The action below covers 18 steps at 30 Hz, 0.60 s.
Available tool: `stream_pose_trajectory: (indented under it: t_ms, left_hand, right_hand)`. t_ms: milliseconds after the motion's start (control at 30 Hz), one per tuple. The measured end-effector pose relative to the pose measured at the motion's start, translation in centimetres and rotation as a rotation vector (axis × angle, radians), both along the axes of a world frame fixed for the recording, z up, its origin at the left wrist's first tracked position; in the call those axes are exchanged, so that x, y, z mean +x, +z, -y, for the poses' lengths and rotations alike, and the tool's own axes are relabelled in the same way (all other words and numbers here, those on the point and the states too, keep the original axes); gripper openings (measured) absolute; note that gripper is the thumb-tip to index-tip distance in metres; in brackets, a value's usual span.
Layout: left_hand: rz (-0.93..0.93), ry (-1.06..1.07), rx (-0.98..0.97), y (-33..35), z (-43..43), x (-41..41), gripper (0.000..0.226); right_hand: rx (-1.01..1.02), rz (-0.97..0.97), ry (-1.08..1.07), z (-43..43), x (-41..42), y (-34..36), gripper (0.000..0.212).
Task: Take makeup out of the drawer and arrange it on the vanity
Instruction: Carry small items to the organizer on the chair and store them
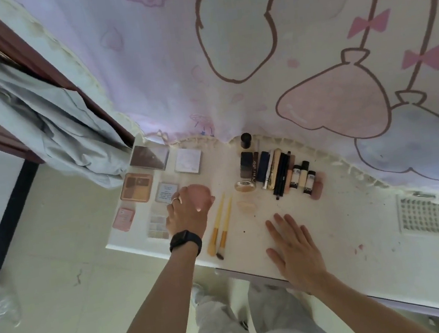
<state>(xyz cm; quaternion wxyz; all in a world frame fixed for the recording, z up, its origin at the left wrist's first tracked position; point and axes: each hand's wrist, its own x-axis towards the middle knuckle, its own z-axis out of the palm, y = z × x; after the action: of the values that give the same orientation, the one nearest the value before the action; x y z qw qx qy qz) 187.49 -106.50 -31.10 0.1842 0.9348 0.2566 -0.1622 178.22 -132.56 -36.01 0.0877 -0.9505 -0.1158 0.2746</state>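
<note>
L hand (188, 213): fingers curled round a pink rounded makeup piece (201, 195), nr the table's (362, 225) left end, betw. palettes (136, 187) & two brushes (224, 237). R hand (295, 251): flat on table at front edge, fingers straight, slightly apart. Brushes lie front-to-back, bristles toward front edge. Tubes & pencils (278, 172) rowed nr back edge, same axis.

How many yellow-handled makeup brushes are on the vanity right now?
2. The first brush lies beside the left hand, which grips a pink puff; the second brush lies alongside it, toward the open right hand. None seems hidden.
</note>
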Motion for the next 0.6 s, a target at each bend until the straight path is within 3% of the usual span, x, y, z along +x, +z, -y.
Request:
stream_pose_trajectory:
  t_ms: [100, 200, 300, 467, 600]
  left_hand:
    - [0.066, -0.04, -0.03, 1.8, -1.8, -3.2, 0.059]
    - [0.109, -0.039, -0.076, 3.5, -5.8, -7.6, 0.048]
    - [0.117, 0.049, -0.12, 4.6, -11.8, -12.9, 0.049]
    - [0.167, 0.267, -0.098, 7.2, -24.8, -23.4, 0.047]
    - [0.261, 0.516, 0.01, 10.8, -35.6, -34.7, 0.042]
  right_hand:
    - [-0.115, -0.149, 0.041, -1.2, 0.6, 3.2, 0.067]
    - [-0.24, -0.316, 0.173, -5.0, 1.8, 8.1, 0.055]
    - [-0.178, -0.393, 0.382, -12.4, 2.3, 12.4, 0.05]
    - [0.07, -0.142, 0.608, -31.8, -0.3, 18.3, 0.04]
    - [0.32, 0.037, 0.835, -48.8, -7.0, 22.2, 0.033]
